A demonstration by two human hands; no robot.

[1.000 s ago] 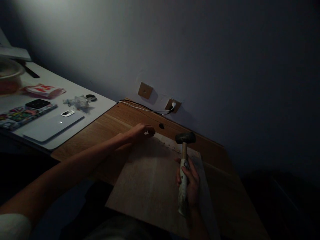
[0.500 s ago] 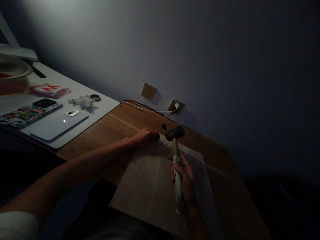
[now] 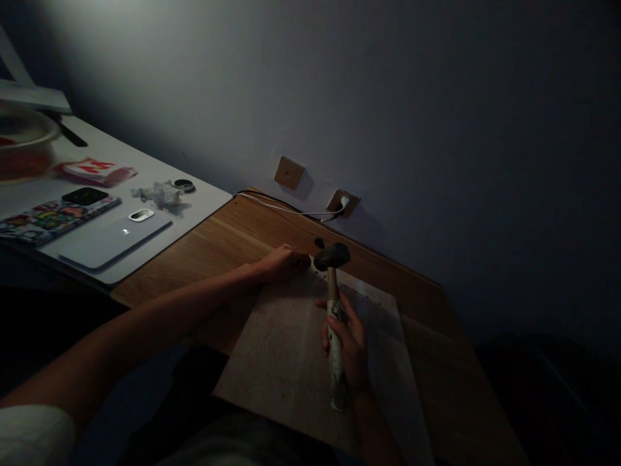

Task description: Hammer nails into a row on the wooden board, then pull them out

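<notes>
My right hand [image 3: 350,340] is wrapped round the handle of a hammer [image 3: 332,255], whose dark head hangs just over the far left edge of a flat wooden board [image 3: 286,343]. The handle is pale and worn. At the board's far left corner is my left hand [image 3: 286,262], its fingers bent and pressed together. Whatever it pinches there, if anything, is too dark and small to make out. Several small dark spots [image 3: 361,292] run in a row along the board's far edge.
The board lies on a wooden desk [image 3: 184,259] against a wall with two sockets [image 3: 290,172] and a plugged-in white cable [image 3: 301,212]. On a white table [image 3: 194,220] at left are a silver tablet-like slab [image 3: 114,241], a dark phone-like object [image 3: 85,196], crumpled plastic [image 3: 162,194] and a bowl [image 3: 29,145].
My right hand has shifted the hammer slightly left, bringing its head closer to my left hand. My left hand stays at the board's corner.
</notes>
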